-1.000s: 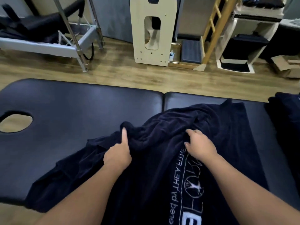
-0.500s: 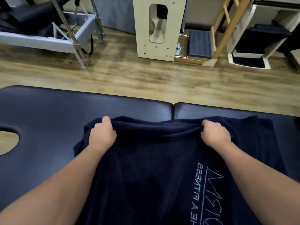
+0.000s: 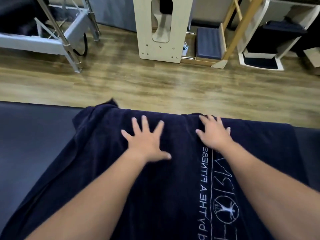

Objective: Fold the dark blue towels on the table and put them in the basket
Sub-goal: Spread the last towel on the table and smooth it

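While fingers splay, left hand and right hand press flat on towel

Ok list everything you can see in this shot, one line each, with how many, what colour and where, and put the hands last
towel: one, dark blue with white lettering, spread over the table, reaching its far edge
table: one, black padded, across the foreground
floor: wood-look brown, beyond the table
metal frame: one, grey and silver, far left
wooden panel: one, pale, with a cut-out, top centre
blue pad: one, right of the panel
wooden ladder frame: one, light wood, top right
left hand: fingers spread flat on the towel
right hand: flat on the towel, near its far edge
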### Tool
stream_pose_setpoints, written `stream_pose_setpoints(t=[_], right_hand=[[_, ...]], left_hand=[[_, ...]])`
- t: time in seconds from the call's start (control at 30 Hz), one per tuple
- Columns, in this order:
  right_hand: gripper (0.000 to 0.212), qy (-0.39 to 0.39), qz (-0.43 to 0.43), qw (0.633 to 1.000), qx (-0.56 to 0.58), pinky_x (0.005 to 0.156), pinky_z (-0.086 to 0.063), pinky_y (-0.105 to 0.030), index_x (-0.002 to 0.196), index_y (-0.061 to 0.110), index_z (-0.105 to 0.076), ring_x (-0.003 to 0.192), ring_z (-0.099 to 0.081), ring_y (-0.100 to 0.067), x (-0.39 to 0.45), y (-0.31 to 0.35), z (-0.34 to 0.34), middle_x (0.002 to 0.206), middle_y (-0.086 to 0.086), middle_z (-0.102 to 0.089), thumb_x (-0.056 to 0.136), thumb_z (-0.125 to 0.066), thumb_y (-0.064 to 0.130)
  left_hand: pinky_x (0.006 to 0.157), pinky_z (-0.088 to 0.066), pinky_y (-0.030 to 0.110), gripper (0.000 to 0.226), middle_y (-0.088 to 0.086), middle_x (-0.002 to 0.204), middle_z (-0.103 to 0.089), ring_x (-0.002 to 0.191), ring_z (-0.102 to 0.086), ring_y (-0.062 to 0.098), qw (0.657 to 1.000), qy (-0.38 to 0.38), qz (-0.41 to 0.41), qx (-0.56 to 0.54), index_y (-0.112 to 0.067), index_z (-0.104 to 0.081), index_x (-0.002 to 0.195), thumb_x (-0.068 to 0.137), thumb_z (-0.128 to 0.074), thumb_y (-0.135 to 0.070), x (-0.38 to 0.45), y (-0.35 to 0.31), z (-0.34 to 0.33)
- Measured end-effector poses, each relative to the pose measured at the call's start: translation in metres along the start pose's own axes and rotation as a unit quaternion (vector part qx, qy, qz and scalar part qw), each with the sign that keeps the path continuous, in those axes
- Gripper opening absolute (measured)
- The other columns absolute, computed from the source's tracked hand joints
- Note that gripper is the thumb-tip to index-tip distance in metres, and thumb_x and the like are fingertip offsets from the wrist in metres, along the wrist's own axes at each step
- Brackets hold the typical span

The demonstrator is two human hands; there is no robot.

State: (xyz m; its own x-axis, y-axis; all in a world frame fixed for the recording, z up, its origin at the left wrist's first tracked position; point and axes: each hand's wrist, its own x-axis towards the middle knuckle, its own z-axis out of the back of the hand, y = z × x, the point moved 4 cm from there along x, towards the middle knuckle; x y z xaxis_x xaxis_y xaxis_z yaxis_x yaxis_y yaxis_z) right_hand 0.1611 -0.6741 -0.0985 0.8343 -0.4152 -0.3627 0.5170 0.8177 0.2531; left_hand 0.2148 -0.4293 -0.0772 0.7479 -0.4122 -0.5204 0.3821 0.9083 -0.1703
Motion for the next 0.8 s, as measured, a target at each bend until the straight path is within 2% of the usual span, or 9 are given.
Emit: stream_pose_setpoints(t=[0.07, 0.2, 0.33, 0.4, 0.43, 0.5, 0.6, 0.73, 0.8], right_hand=[[0.056, -0.027, 0.012, 1.000, -0.004, 0.117, -0.012, -0.069, 0.155, 0.035, -0.026, 0.155, 0.001, -0.029, -0.027, -0.003, -0.015, 0.168, 0.004, -0.011, 0.103, -0.043, 0.043], [0.055, -0.053, 0.020, 0.998, -0.020, 0.119, -0.007, -0.067, 0.157, 0.040, -0.020, 0.155, 0.008, -0.018, -0.069, -0.030, -0.032, 0.168, 0.014, -0.005, 0.105, -0.035, 0.047], [0.057, -0.047, -0.002, 0.999, -0.009, 0.117, -0.003, -0.068, 0.156, 0.044, -0.017, 0.154, 0.010, -0.012, -0.097, -0.066, -0.032, 0.165, 0.025, -0.002, 0.103, -0.032, 0.057], [0.057, -0.051, -0.004, 0.999, 0.011, 0.120, -0.002, -0.062, 0.156, 0.041, -0.019, 0.154, 0.008, -0.009, -0.108, -0.078, -0.030, 0.166, 0.023, -0.003, 0.104, -0.033, 0.055], [0.055, -0.064, -0.012, 0.998, 0.024, 0.122, -0.003, -0.058, 0.156, 0.039, -0.022, 0.154, 0.003, -0.008, -0.111, -0.086, -0.027, 0.167, 0.019, -0.006, 0.104, -0.034, 0.052], [0.051, -0.105, -0.047, 0.992, 0.045, 0.123, -0.011, -0.053, 0.155, 0.032, -0.032, 0.153, -0.013, -0.010, -0.113, -0.104, -0.021, 0.166, 0.010, -0.019, 0.105, -0.039, 0.043], [0.044, -0.176, -0.136, 0.974, 0.047, 0.114, -0.029, -0.052, 0.147, 0.023, -0.046, 0.148, -0.027, -0.020, -0.108, -0.149, -0.006, 0.160, -0.001, -0.033, 0.104, -0.047, 0.032], [0.047, -0.164, -0.310, 0.935, 0.056, 0.108, -0.025, -0.063, 0.148, 0.040, -0.038, 0.144, -0.019, -0.038, -0.089, -0.201, 0.013, 0.161, -0.016, -0.020, 0.102, -0.050, 0.038], [0.046, -0.158, -0.341, 0.924, 0.068, 0.105, -0.027, -0.061, 0.146, 0.043, -0.040, 0.136, -0.028, -0.040, -0.077, -0.213, 0.020, 0.152, -0.018, -0.033, 0.101, -0.050, 0.038]], left_hand=[[0.103, -0.005, 0.085, 0.138, 0.015, 0.155, 0.044, 0.141, 0.035, 0.053, 0.998, 0.062, -0.023, 0.020, -0.054, 0.024, 0.148, 0.057, -0.076, -0.080, -0.009, -0.032, -0.029], [0.098, -0.011, 0.089, 0.150, 0.017, 0.142, 0.058, 0.133, 0.041, 0.060, 0.995, 0.089, 0.008, 0.039, -0.057, 0.037, 0.139, 0.052, -0.084, -0.073, -0.007, -0.053, -0.044], [0.103, -0.014, 0.085, 0.156, 0.026, 0.149, 0.048, 0.139, 0.026, 0.064, 0.990, 0.107, 0.030, 0.081, -0.049, 0.038, 0.143, 0.053, -0.087, -0.071, -0.003, -0.062, -0.033], [0.106, -0.017, 0.081, 0.153, 0.029, 0.156, 0.034, 0.144, 0.017, 0.061, 0.991, 0.098, 0.006, 0.096, -0.041, 0.029, 0.151, 0.056, -0.087, -0.069, -0.006, -0.084, -0.027], [0.106, -0.021, 0.081, 0.150, 0.027, 0.159, 0.032, 0.145, 0.017, 0.059, 0.992, 0.095, -0.021, 0.085, -0.044, 0.026, 0.152, 0.056, -0.087, -0.068, -0.007, -0.099, -0.028], [0.101, -0.025, 0.083, 0.147, 0.019, 0.157, 0.039, 0.142, 0.023, 0.061, 0.988, 0.112, -0.067, 0.078, -0.058, 0.028, 0.145, 0.056, -0.089, -0.065, -0.011, -0.126, -0.036], [0.097, -0.022, 0.087, 0.149, 0.020, 0.150, 0.048, 0.136, 0.028, 0.067, 0.983, 0.134, -0.066, 0.109, -0.064, 0.034, 0.137, 0.055, -0.091, -0.063, -0.007, -0.146, -0.049], [0.099, -0.024, 0.086, 0.150, 0.018, 0.149, 0.051, 0.137, 0.028, 0.065, 0.983, 0.133, -0.056, 0.115, -0.067, 0.035, 0.134, 0.053, -0.091, -0.065, -0.003, -0.144, -0.049], [0.100, -0.026, 0.085, 0.150, 0.018, 0.149, 0.051, 0.137, 0.028, 0.065, 0.982, 0.130, -0.054, 0.123, -0.067, 0.036, 0.133, 0.051, -0.090, -0.068, -0.004, -0.145, -0.050]])
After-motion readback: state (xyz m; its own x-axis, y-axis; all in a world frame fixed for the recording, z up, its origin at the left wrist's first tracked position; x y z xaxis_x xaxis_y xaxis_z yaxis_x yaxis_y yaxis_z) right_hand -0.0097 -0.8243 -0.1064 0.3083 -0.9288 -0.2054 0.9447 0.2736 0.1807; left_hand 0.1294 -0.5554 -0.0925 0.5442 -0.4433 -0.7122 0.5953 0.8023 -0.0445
